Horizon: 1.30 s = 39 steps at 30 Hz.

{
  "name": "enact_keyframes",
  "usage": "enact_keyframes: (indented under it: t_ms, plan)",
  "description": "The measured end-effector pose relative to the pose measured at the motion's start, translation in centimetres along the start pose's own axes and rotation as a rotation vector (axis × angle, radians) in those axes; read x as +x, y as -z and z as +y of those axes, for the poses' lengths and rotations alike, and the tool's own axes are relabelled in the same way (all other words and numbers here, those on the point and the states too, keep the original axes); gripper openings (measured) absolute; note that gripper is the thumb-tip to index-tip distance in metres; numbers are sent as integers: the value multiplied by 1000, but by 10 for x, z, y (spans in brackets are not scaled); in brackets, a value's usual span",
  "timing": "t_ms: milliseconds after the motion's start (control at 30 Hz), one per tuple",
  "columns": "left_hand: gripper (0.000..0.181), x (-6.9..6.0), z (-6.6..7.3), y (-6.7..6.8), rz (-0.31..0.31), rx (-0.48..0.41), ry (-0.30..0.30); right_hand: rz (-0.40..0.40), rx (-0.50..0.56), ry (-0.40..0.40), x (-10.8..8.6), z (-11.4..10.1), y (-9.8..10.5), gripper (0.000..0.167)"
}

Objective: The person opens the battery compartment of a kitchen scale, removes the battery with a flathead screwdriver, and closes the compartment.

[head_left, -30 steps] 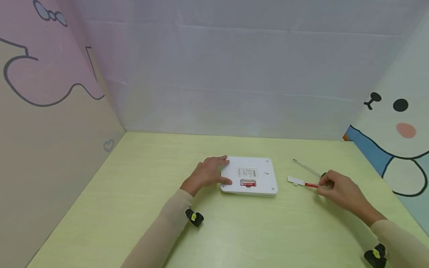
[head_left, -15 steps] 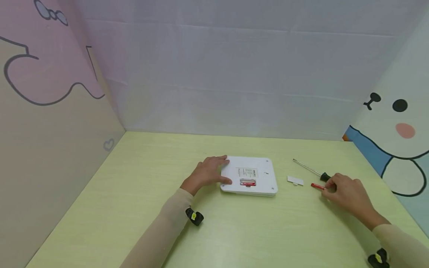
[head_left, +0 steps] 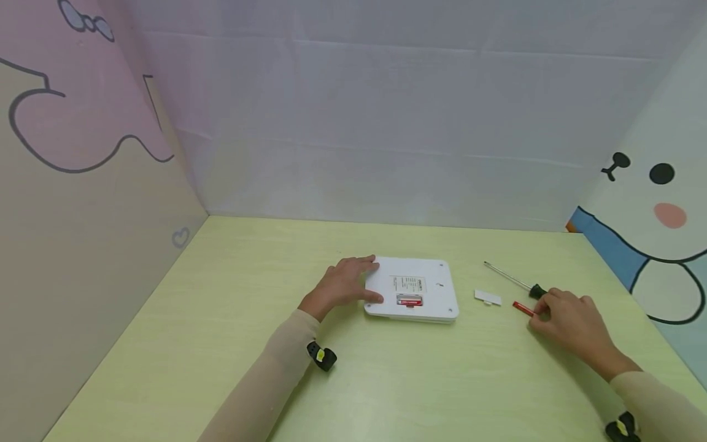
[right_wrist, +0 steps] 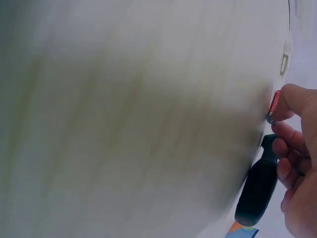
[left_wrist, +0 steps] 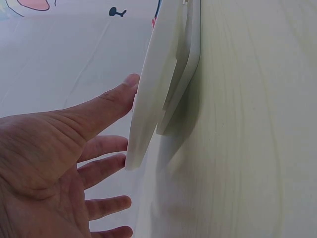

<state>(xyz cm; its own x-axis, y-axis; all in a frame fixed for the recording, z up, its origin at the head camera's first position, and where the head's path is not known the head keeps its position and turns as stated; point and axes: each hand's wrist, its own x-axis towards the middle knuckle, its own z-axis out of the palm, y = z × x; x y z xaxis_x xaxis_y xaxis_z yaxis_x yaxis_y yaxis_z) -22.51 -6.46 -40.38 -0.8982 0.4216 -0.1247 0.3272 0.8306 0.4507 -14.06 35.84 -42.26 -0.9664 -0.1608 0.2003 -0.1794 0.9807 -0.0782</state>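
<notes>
A flat white device (head_left: pixel 394 269) lies on the table with its label side up. A red battery (head_left: pixel 410 301) shows in its uncovered compartment. My left hand (head_left: pixel 343 282) rests at the device's left edge, thumb on the upper face, fingers spread along the side; in the left wrist view they look nearly straight. To the right, my right hand (head_left: pixel 571 319) pinches the near end of another red battery (head_left: pixel 522 308) at the table surface, between thumb and forefinger. The right wrist view shows that battery's end (right_wrist: pixel 270 119) at the thumb tip, the rest partly covered.
A small white battery cover (head_left: pixel 488 298) lies between the device and the right hand. Behind that hand is a screwdriver (head_left: pixel 508 275), its black handle (right_wrist: pixel 257 191) close to the fingers. Walls with cartoon prints (head_left: pixel 660 184) border the pale table (head_left: pixel 248 258).
My right hand drew the battery right, away from the battery cover, then stayed nearly still over the last half second. The screwdriver's handle came into sight. My left hand and the device kept their places.
</notes>
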Motion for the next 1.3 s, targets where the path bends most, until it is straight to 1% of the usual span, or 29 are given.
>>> enact_keyframes:
  t_ms: [100,233,400,500,700,867,967,1100,1300]
  plan:
    - [81,0,0,0,2,-1,-1,-1,-4,6,1,0,1,12]
    - [81,0,0,1,2,-4,-1,24,-3,30,3,-2,3,12]
    - [81,0,-1,1,-1,-4,3,45,38,64,12,-14,7,11]
    - [81,0,-1,1,0,-1,4,27,63,87,22,-27,10,9]
    - [81,0,-1,2,1,0,2,-10,116,137,45,-61,12,8]
    - [81,0,0,2,-1,-2,-3,20,160,210,61,-88,11,6]
    - [81,-1,1,3,-3,-2,-6,21,196,238,67,-103,10,4]
    - [82,-1,2,4,-5,-9,-5,-17,229,260,73,-119,8,3]
    - [82,0,2,3,-4,-15,-2,-51,264,341,78,-136,4,4]
